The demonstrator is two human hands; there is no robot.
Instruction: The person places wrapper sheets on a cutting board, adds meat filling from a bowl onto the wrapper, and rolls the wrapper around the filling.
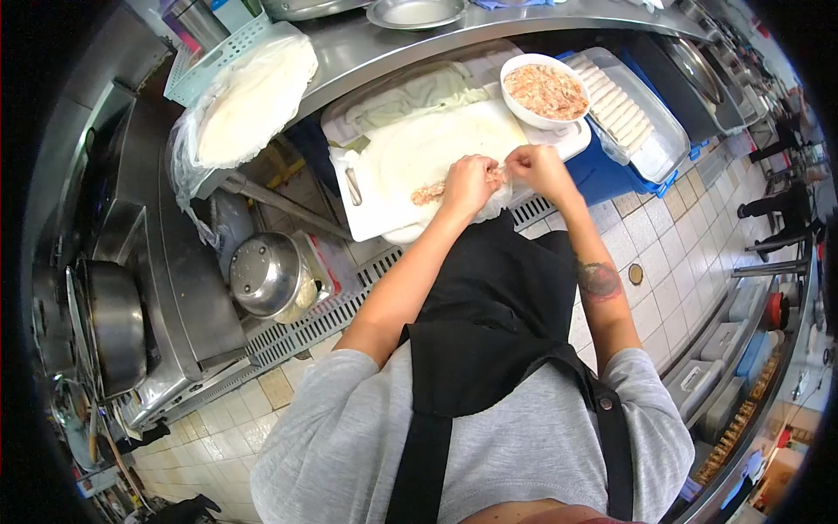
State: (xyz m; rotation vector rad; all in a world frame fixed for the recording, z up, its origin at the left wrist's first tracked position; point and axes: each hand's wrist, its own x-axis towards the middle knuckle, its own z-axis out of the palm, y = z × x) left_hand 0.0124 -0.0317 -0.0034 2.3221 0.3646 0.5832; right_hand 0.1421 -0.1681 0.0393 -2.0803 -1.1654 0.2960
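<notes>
A round, thin pale wrapper [441, 140] lies over a white cutting board [360, 225]. Along its near edge runs a strip of pinkish minced filling [427, 194]. My left hand [471, 185] is closed over the right part of that strip, its fingertips pinching the wrapper by the filling. Just beside it, my right hand [537, 170] pinches a translucent flap of wrapper at the near right edge. The fingers partly hide the filling there. Beyond my hands, a white bowl [511, 77] of the same filling sits on the board's far right corner.
Finished white rolls [618, 109] lie in rows in a clear tray on a blue bin [594, 172] at right. A folded pale green cloth [410, 100] lies behind the board. Stacked wrappers [257, 100] in plastic rest at left. A steel pot [266, 275] stands below.
</notes>
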